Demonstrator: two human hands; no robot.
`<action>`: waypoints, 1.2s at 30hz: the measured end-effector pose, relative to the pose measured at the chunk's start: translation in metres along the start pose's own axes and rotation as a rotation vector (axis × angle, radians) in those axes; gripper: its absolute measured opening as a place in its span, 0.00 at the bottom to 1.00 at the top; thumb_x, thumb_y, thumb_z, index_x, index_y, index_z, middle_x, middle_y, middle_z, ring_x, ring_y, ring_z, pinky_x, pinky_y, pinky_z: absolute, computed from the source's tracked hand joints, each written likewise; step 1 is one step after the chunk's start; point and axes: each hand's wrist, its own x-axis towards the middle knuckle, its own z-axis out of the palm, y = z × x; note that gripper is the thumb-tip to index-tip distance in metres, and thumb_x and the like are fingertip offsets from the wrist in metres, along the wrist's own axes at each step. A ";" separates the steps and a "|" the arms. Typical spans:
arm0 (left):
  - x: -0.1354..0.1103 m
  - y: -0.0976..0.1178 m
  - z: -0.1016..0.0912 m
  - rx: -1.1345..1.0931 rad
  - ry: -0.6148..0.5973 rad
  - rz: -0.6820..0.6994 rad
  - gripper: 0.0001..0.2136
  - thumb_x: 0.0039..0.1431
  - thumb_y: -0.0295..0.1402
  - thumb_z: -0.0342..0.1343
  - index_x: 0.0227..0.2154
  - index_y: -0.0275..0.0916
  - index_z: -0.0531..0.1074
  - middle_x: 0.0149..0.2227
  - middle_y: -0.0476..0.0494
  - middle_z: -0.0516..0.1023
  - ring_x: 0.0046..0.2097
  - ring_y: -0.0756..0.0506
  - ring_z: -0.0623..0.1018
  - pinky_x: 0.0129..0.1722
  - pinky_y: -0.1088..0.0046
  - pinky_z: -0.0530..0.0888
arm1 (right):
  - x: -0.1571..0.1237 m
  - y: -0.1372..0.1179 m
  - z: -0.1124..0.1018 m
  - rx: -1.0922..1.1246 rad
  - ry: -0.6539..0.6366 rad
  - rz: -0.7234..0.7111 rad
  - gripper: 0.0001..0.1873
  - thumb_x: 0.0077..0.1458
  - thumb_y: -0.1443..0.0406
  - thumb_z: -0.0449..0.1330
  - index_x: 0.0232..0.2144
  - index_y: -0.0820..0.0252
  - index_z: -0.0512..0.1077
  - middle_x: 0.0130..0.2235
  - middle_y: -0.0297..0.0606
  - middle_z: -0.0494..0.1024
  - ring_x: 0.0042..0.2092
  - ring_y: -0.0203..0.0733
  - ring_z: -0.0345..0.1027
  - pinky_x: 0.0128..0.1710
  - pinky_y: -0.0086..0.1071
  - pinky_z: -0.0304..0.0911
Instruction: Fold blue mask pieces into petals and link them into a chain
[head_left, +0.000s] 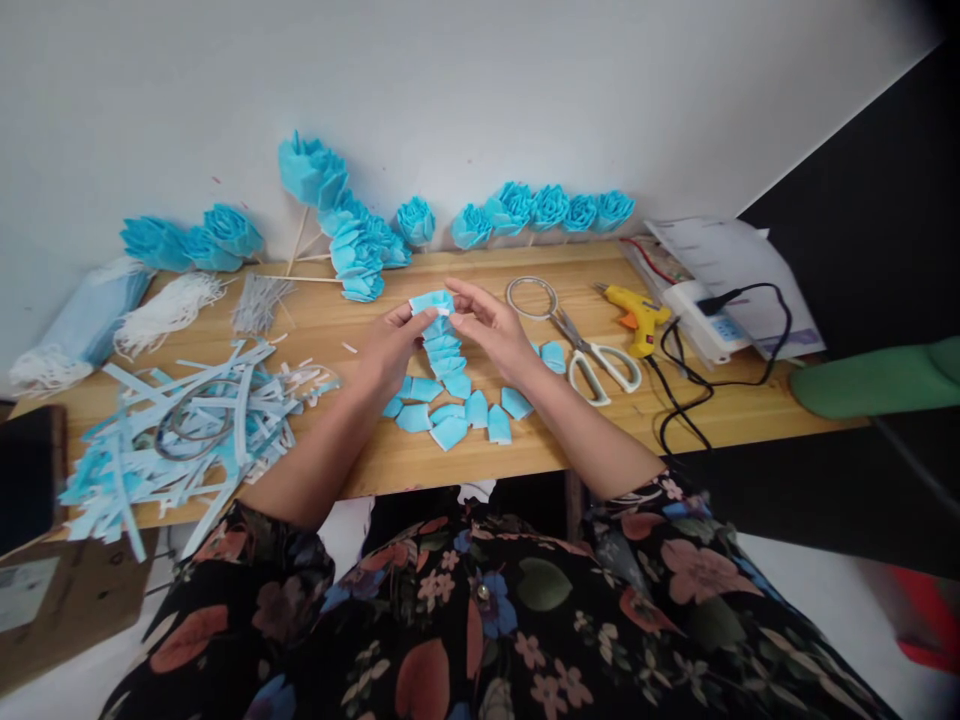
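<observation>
Between my two hands is a small blue fabric piece (429, 301) with a white edge. The thumb and fingers of my left hand (394, 340) pinch its left side. My right hand (491, 325) grips its right side, thumb in front and fingers curled behind. Just below the hands, overlapping blue petals (442, 355) form a strip; whether it joins the held piece I cannot tell. Loose blue petals (450, 430) lie scattered on the wooden table (420, 470) nearer to me.
Finished blue flowers (551, 207) on sticks lean along the wall. To the right lie scissors (592, 350), a yellow glue gun (637, 315), a power strip (709, 320) and a green bottle (862, 380). Fabric scraps (187, 440), face masks (97, 310) and a phone (30, 475) occupy the left.
</observation>
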 end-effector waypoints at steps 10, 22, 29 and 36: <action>-0.001 0.000 0.003 -0.074 -0.116 -0.087 0.19 0.46 0.45 0.72 0.34 0.37 0.77 0.26 0.50 0.76 0.26 0.50 0.73 0.28 0.74 0.71 | 0.004 0.005 -0.003 -0.036 0.022 -0.011 0.28 0.54 0.58 0.63 0.58 0.53 0.73 0.40 0.34 0.78 0.41 0.41 0.73 0.46 0.38 0.72; 0.005 0.005 -0.008 0.001 -0.112 -0.026 0.17 0.47 0.44 0.70 0.34 0.38 0.76 0.31 0.47 0.79 0.31 0.49 0.76 0.33 0.74 0.74 | 0.007 0.007 -0.009 -0.076 0.040 -0.008 0.27 0.55 0.60 0.62 0.57 0.52 0.75 0.40 0.34 0.79 0.42 0.42 0.74 0.48 0.40 0.73; 0.007 -0.001 -0.009 0.130 -0.036 0.069 0.14 0.45 0.40 0.72 0.28 0.38 0.75 0.26 0.51 0.75 0.28 0.51 0.72 0.30 0.75 0.68 | 0.001 -0.001 -0.005 -0.113 -0.040 -0.036 0.26 0.56 0.57 0.64 0.57 0.52 0.76 0.48 0.37 0.81 0.49 0.45 0.73 0.52 0.41 0.71; 0.001 0.002 -0.003 0.131 -0.090 0.051 0.12 0.46 0.39 0.71 0.25 0.38 0.74 0.24 0.51 0.74 0.27 0.51 0.70 0.30 0.74 0.68 | 0.001 0.002 -0.004 -0.175 -0.013 -0.025 0.26 0.55 0.61 0.63 0.58 0.52 0.75 0.38 0.33 0.79 0.40 0.41 0.73 0.48 0.39 0.72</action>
